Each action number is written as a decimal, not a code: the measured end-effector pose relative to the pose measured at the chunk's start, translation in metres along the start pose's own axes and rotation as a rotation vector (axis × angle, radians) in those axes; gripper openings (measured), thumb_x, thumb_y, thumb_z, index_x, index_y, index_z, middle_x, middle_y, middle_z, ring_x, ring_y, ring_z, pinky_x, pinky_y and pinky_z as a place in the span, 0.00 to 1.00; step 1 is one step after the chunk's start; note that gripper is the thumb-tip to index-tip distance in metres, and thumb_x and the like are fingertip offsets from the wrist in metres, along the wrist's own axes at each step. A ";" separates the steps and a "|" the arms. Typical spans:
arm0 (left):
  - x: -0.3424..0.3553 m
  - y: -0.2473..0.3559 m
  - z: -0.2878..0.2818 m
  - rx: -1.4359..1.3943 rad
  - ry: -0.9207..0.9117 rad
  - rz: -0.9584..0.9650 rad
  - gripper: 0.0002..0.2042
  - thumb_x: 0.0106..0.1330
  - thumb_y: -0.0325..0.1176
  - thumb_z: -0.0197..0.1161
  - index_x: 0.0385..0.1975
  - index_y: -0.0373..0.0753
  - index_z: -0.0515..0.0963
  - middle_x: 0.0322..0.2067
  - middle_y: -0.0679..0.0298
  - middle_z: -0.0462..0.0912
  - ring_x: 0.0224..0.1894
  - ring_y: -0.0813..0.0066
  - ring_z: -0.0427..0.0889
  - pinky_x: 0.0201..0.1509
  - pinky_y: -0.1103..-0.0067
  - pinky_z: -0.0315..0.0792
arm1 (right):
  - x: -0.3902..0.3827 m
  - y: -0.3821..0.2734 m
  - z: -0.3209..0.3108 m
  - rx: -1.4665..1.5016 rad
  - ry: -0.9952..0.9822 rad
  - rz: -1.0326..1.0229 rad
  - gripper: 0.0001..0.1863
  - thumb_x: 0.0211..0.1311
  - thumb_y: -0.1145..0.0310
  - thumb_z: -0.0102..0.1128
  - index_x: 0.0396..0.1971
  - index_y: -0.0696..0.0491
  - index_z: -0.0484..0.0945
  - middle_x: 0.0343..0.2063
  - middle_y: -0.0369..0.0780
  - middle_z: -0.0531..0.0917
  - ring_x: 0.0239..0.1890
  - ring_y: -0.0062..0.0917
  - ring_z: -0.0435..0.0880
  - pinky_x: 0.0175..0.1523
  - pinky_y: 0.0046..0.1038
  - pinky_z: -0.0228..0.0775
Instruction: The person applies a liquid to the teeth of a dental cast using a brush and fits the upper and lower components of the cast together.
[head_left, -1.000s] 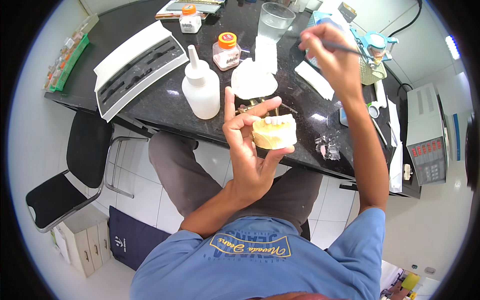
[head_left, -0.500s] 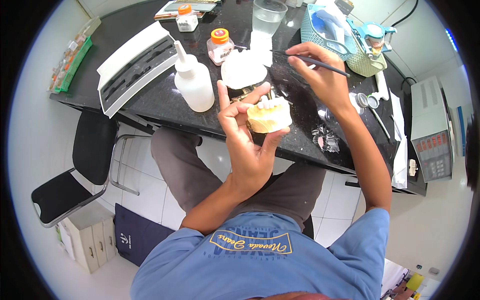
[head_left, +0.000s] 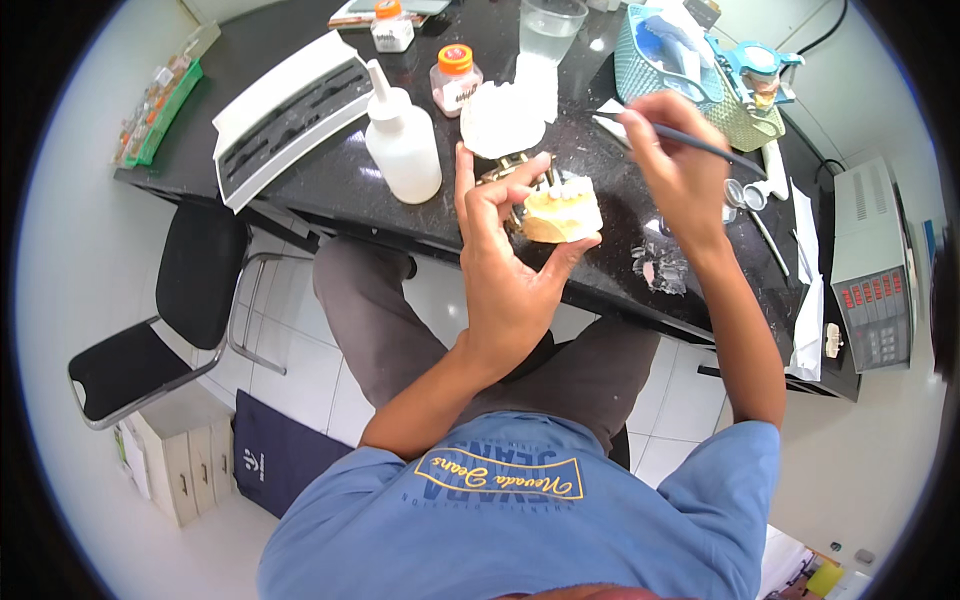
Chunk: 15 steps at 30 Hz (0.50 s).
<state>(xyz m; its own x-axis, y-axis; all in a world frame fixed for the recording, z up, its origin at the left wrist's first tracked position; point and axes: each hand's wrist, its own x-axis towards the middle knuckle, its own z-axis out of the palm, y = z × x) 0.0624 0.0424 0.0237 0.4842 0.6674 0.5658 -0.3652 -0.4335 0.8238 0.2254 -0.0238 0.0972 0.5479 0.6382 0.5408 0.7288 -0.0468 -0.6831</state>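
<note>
My left hand [head_left: 508, 275] grips a yellow dental cast [head_left: 560, 218] with white teeth along its top edge, thumb against its base. Just behind it are a brass articulator [head_left: 515, 170] and a white plaster piece [head_left: 500, 115]; whether these join the cast is unclear. My right hand [head_left: 680, 165] pinches a thin dark brush [head_left: 740, 160], its tip pointing left over the worktop near folded white paper. A squeeze bottle [head_left: 405, 155] stands left of my left hand, and an orange-lidded jar [head_left: 456, 80] stands behind it. Crumpled film [head_left: 660, 270] lies right of the cast.
A black worktop [head_left: 300, 200] holds a long white tray [head_left: 290, 115], a green rack [head_left: 160, 115], a glass of water [head_left: 548, 35], baskets [head_left: 665, 60] and a small open container [head_left: 745, 195]. A control unit [head_left: 872, 265] is at right, a black chair [head_left: 195, 275] at left.
My right hand with the brush has come down from beside the glass and baskets toward the worktop's right middle. My left hand and cast sit higher in the picture; the view has shifted slightly.
</note>
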 end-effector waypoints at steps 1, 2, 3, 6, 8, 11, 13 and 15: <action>0.000 -0.001 0.001 -0.024 0.021 -0.019 0.26 0.55 0.29 0.72 0.45 0.37 0.59 0.57 0.41 0.69 0.69 0.57 0.58 0.71 0.67 0.54 | -0.009 -0.010 -0.008 0.068 0.038 0.032 0.05 0.60 0.72 0.61 0.30 0.59 0.78 0.23 0.35 0.81 0.25 0.14 0.79 0.30 0.17 0.69; -0.001 -0.002 0.001 -0.046 0.046 -0.039 0.26 0.54 0.30 0.74 0.43 0.36 0.61 0.55 0.43 0.71 0.69 0.56 0.58 0.70 0.65 0.55 | -0.019 -0.017 -0.012 0.189 0.075 0.059 0.05 0.61 0.74 0.60 0.30 0.59 0.76 0.23 0.34 0.80 0.25 0.13 0.78 0.30 0.15 0.67; 0.000 -0.001 0.004 -0.080 0.065 -0.057 0.25 0.52 0.32 0.75 0.41 0.35 0.62 0.53 0.45 0.73 0.69 0.54 0.57 0.70 0.64 0.56 | -0.032 -0.025 -0.020 0.216 0.106 0.060 0.07 0.62 0.73 0.57 0.35 0.61 0.77 0.25 0.36 0.81 0.27 0.15 0.79 0.31 0.16 0.69; -0.001 -0.001 0.002 0.016 0.073 -0.014 0.27 0.51 0.31 0.76 0.42 0.35 0.62 0.51 0.46 0.75 0.69 0.53 0.58 0.71 0.63 0.53 | -0.064 -0.037 -0.013 0.370 0.160 -0.047 0.13 0.62 0.74 0.49 0.41 0.65 0.77 0.31 0.44 0.82 0.32 0.23 0.82 0.37 0.21 0.74; 0.000 0.001 0.003 0.059 0.094 -0.016 0.27 0.49 0.31 0.77 0.40 0.35 0.63 0.50 0.48 0.77 0.68 0.52 0.58 0.71 0.62 0.52 | -0.083 -0.029 -0.008 0.412 0.125 -0.130 0.15 0.59 0.77 0.47 0.43 0.66 0.76 0.34 0.49 0.81 0.36 0.28 0.83 0.41 0.26 0.76; 0.000 0.004 0.005 0.127 0.111 -0.014 0.27 0.47 0.31 0.78 0.39 0.35 0.64 0.48 0.50 0.79 0.68 0.51 0.57 0.71 0.61 0.52 | -0.096 -0.021 0.004 0.345 0.177 -0.198 0.11 0.51 0.84 0.57 0.37 0.64 0.76 0.32 0.47 0.82 0.37 0.31 0.84 0.44 0.30 0.76; -0.001 0.003 0.008 0.143 0.125 -0.015 0.27 0.46 0.31 0.78 0.39 0.35 0.65 0.47 0.52 0.79 0.68 0.50 0.57 0.71 0.60 0.51 | -0.095 -0.025 0.015 0.375 0.226 -0.197 0.12 0.48 0.85 0.60 0.35 0.62 0.76 0.31 0.46 0.83 0.36 0.31 0.84 0.44 0.30 0.77; -0.001 0.001 0.009 0.166 0.134 0.001 0.27 0.46 0.31 0.78 0.39 0.36 0.65 0.48 0.53 0.79 0.68 0.49 0.57 0.70 0.59 0.51 | -0.091 -0.026 0.020 0.403 0.272 -0.199 0.13 0.45 0.86 0.63 0.33 0.61 0.76 0.31 0.45 0.83 0.36 0.31 0.84 0.45 0.31 0.77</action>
<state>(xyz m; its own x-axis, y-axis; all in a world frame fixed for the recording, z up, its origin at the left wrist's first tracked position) 0.0692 0.0361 0.0241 0.3694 0.7367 0.5665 -0.2244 -0.5209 0.8236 0.1486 -0.0653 0.0558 0.5410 0.3795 0.7505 0.6430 0.3885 -0.6600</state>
